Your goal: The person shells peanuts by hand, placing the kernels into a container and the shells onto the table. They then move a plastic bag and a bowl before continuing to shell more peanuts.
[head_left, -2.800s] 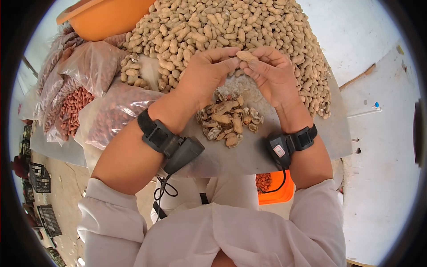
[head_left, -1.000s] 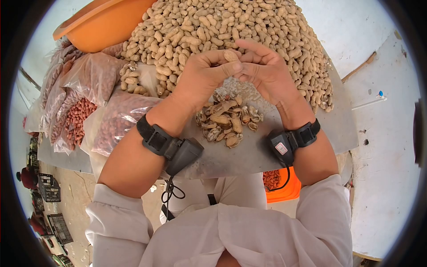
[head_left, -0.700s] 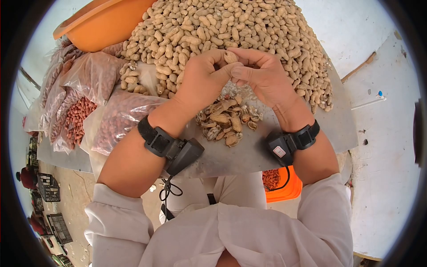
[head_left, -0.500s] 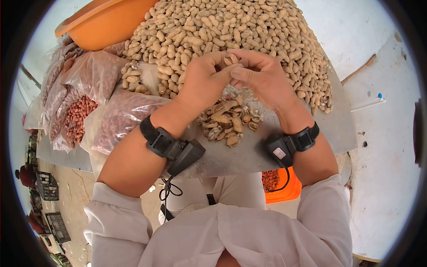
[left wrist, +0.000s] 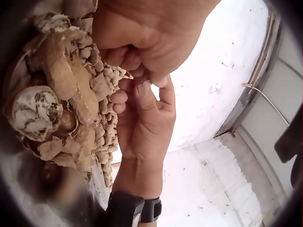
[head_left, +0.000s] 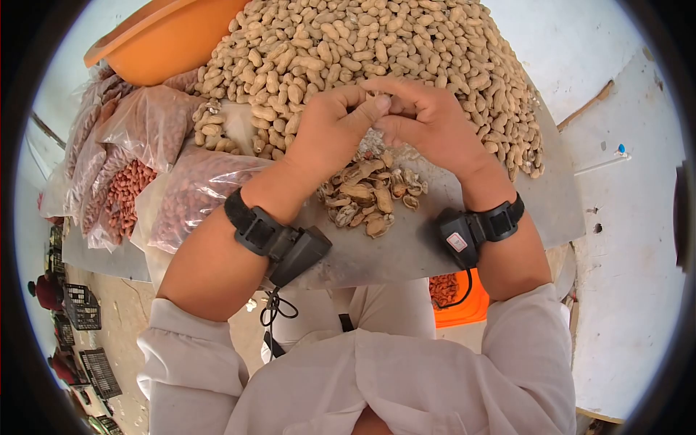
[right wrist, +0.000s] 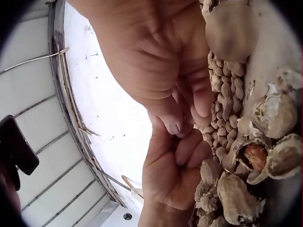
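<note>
Head view: above the table (head_left: 406, 257), the left hand (head_left: 332, 129) and right hand (head_left: 438, 130) meet, both curled to pinch a peanut (head_left: 372, 93) — mostly hidden between them, only a pale sliver showing. Just nearer the body, a small heap of broken shells (head_left: 359, 194) lies on the table; seen from the right wrist, a reddish kernel (right wrist: 256, 156) sits in a cracked shell (right wrist: 234, 157) there. Beyond the hands rises a large pile of unshelled peanuts (head_left: 391, 47). Left of it sits an orange basin (head_left: 170, 43), with clear plastic bags (head_left: 206, 192) of red kernels (head_left: 129, 192) nearer the left forearm (head_left: 214, 250) — some kernels showing bare. Below the table edge, an orange tub (head_left: 471, 312) holds reddish pieces (head_left: 442, 288); farther left stand black crates (head_left: 82, 308).
</note>
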`<state>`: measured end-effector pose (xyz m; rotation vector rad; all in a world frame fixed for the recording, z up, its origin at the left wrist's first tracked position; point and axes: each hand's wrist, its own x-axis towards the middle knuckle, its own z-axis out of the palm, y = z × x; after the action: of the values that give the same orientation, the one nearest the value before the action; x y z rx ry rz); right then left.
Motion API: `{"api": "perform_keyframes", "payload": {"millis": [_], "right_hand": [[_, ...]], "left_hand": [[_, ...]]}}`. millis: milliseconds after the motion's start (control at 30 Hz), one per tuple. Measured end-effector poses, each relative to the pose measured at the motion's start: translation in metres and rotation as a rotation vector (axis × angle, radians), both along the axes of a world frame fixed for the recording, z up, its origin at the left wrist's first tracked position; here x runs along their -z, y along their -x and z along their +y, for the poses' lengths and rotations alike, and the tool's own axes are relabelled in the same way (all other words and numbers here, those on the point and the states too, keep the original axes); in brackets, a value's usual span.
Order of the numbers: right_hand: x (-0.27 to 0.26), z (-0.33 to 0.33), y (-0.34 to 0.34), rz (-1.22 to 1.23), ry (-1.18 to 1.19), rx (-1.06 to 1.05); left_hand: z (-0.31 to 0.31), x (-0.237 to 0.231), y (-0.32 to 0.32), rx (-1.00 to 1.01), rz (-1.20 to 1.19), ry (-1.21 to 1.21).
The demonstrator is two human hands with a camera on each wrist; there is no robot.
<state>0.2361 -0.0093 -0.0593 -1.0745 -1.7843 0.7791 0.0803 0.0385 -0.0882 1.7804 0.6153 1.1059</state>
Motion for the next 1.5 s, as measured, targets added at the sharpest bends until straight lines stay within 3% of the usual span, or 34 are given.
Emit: {"api": "perform_keyframes", "payload": {"millis": [67,200,367,500,900,1000,1200,1267,1367,1500], "right_hand": [[-0.002,-0.002,0.003,-0.044,-0.056,0.065],[0.003,0.001,0.009,0.202,-0.036,0.067],[0.004,0.006,0.003,0.261,-0.07,0.004],[0.009,0.01,0.0,0.161,-0.156,0.018],[0.006,0.006,0.0,-0.328,-0.408,0.066],[0.006,0.005,-0.001,-0.3,-0.317,0.077],[0.014,0.011,-0.001,-0.095,-0.214,0.124],[0.011,0.007,-0.003,-0.1,-0.074,0.171],[0.007,0.009,-0.005,0.075,-0.038,0.073],[0.003,0.009,-0.019,-0.004,0.143,-0.112]], "left_hand": [[-0.004,-0.005,0.002,0.007,-0.043,0.065],[-0.005,-0.008,0.003,0.029,-0.208,0.284],[-0.003,-0.007,-0.001,0.192,-0.421,0.5],[-0.002,-0.009,0.004,0.294,-0.467,0.709],[0.005,-0.007,0.005,0.23,-0.568,1.22],[0.009,-0.002,0.004,0.271,-0.559,1.191],[-0.001,-0.008,0.006,0.31,-0.283,0.787],[-0.001,-0.009,0.007,0.329,-0.294,0.77],[0.003,-0.009,0.01,0.264,-0.361,0.723],[0.013,-0.008,0.016,0.136,-0.498,0.714]]}}
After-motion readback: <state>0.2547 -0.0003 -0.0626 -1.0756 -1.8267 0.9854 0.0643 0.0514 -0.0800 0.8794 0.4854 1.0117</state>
